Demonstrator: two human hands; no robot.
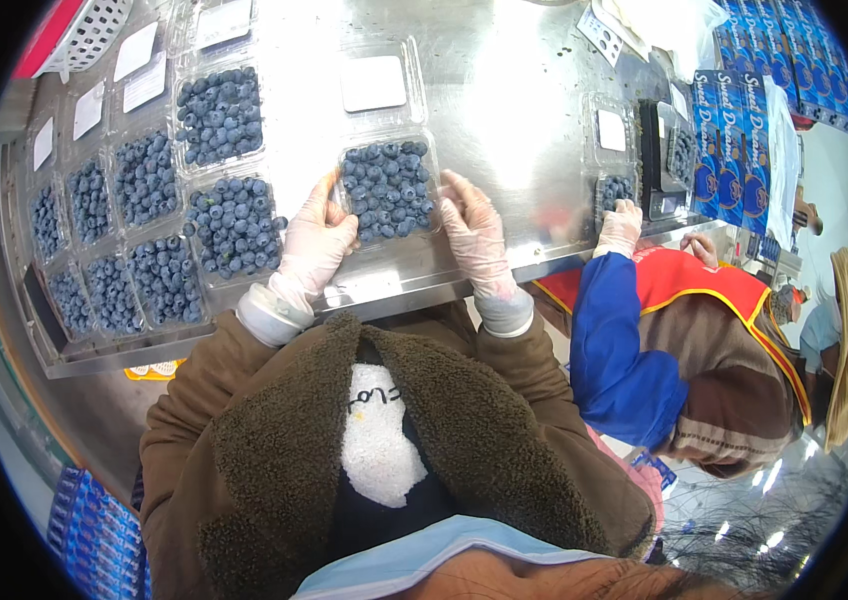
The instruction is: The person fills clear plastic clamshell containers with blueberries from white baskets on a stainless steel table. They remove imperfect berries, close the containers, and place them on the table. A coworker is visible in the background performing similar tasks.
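An open clear plastic clamshell of blueberries (386, 189) lies on the steel table before me, its lid (412, 82) folded back away from me with a white label on it. My left hand (320, 234), in a thin translucent glove, holds the clamshell's left side. On its right side, my right hand (475, 229), gloved alike, has thumb and fingers at the edge. Left of my left hand, more open clamshells full of blueberries (232, 225) stand in rows, several with white labels on their raised lids. A few berries lie at the edge of the nearest one.
A co-worker in a red vest (701, 277) stands at the right, a gloved hand (620, 225) at another blueberry clamshell beside a scale (668, 202). Blue printed cartons (731, 150) are stacked behind. A white perforated basket (93, 34) stands far left. The steel table's front edge (394, 296) runs before me.
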